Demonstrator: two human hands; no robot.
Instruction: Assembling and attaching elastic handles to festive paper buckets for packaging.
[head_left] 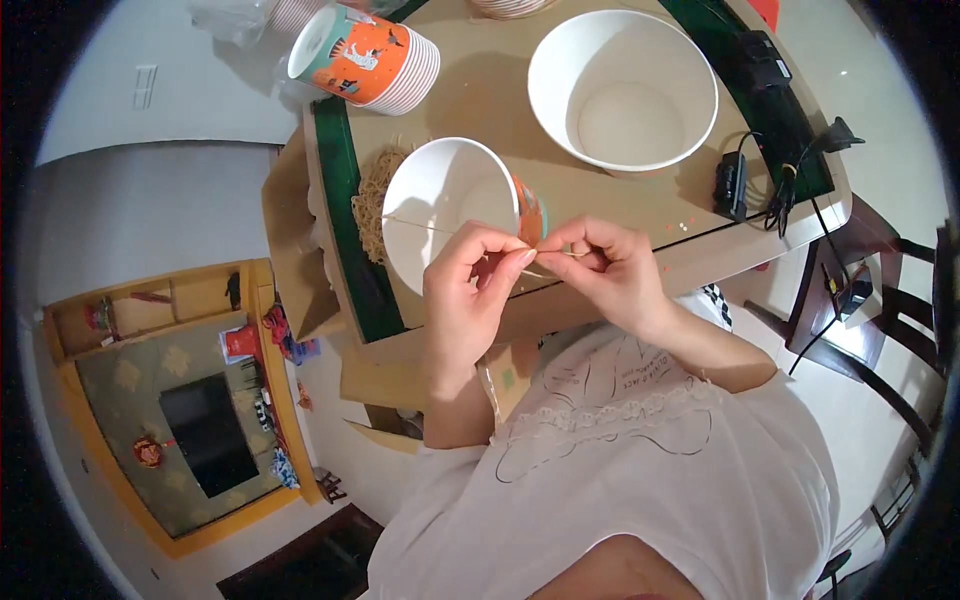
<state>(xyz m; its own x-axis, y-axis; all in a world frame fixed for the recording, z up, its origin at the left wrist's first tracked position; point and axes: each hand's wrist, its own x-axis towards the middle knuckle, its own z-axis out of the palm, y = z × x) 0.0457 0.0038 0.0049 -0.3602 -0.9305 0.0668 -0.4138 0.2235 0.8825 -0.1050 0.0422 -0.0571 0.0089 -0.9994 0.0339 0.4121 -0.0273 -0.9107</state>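
My left hand (468, 285) and my right hand (615, 275) meet fingertip to fingertip at the near right side of a white-lined paper bucket (440, 185). Both are closed in a pinch on a thin tan string (415, 225). Part of that string stretches across the bucket's mouth, and a loose end shows by the right fingers. The exact pinch point is partly hidden by the fingers. The bucket lies tipped, its opening facing me, with an orange printed patch on its outside. Against its left side rests a tangled heap of tan string (372, 200).
A larger white bucket (625, 95) stands behind on the brown table (480, 85). Stacked orange printed buckets (370, 60) lie at the back left. Black adapters (732, 185) and cables sit along the right edge. Below the table's left side is an open cardboard box (300, 240).
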